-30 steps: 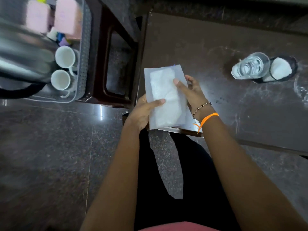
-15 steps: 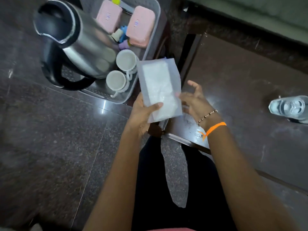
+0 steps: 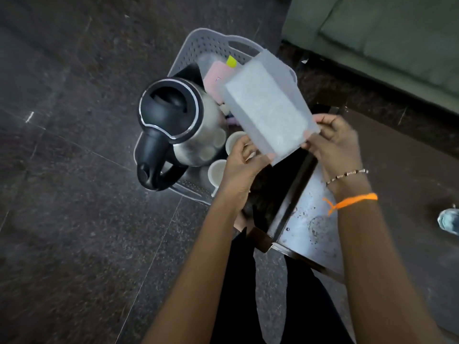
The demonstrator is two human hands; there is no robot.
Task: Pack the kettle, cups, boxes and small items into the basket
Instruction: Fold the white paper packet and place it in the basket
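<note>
A grey perforated basket [image 3: 198, 45] stands on a dark stool left of the table. Inside it a steel kettle [image 3: 178, 125] with black lid and handle stands upright, beside two white cups [image 3: 216, 172], a pink box [image 3: 216, 75] and small coloured items. I hold a clear plastic packet of white powder [image 3: 268, 108] over the basket's right side. My left hand [image 3: 243, 165] grips its lower edge, and my right hand [image 3: 332, 140] pinches its lower right corner. The packet hides the second pink box.
The dark table [image 3: 409, 170] lies to the right, its near corner [image 3: 305, 219] shiny and scuffed. A glass [image 3: 449, 220] shows at the right edge. A green sofa [image 3: 385, 28] fills the upper right. Dark stone floor [image 3: 74, 219] spreads to the left.
The packet has travelled from above the table to above the basket. My right hand, loose half a second ago, now pinches its corner. My view has swung left, so the glass has slid to the right edge.
</note>
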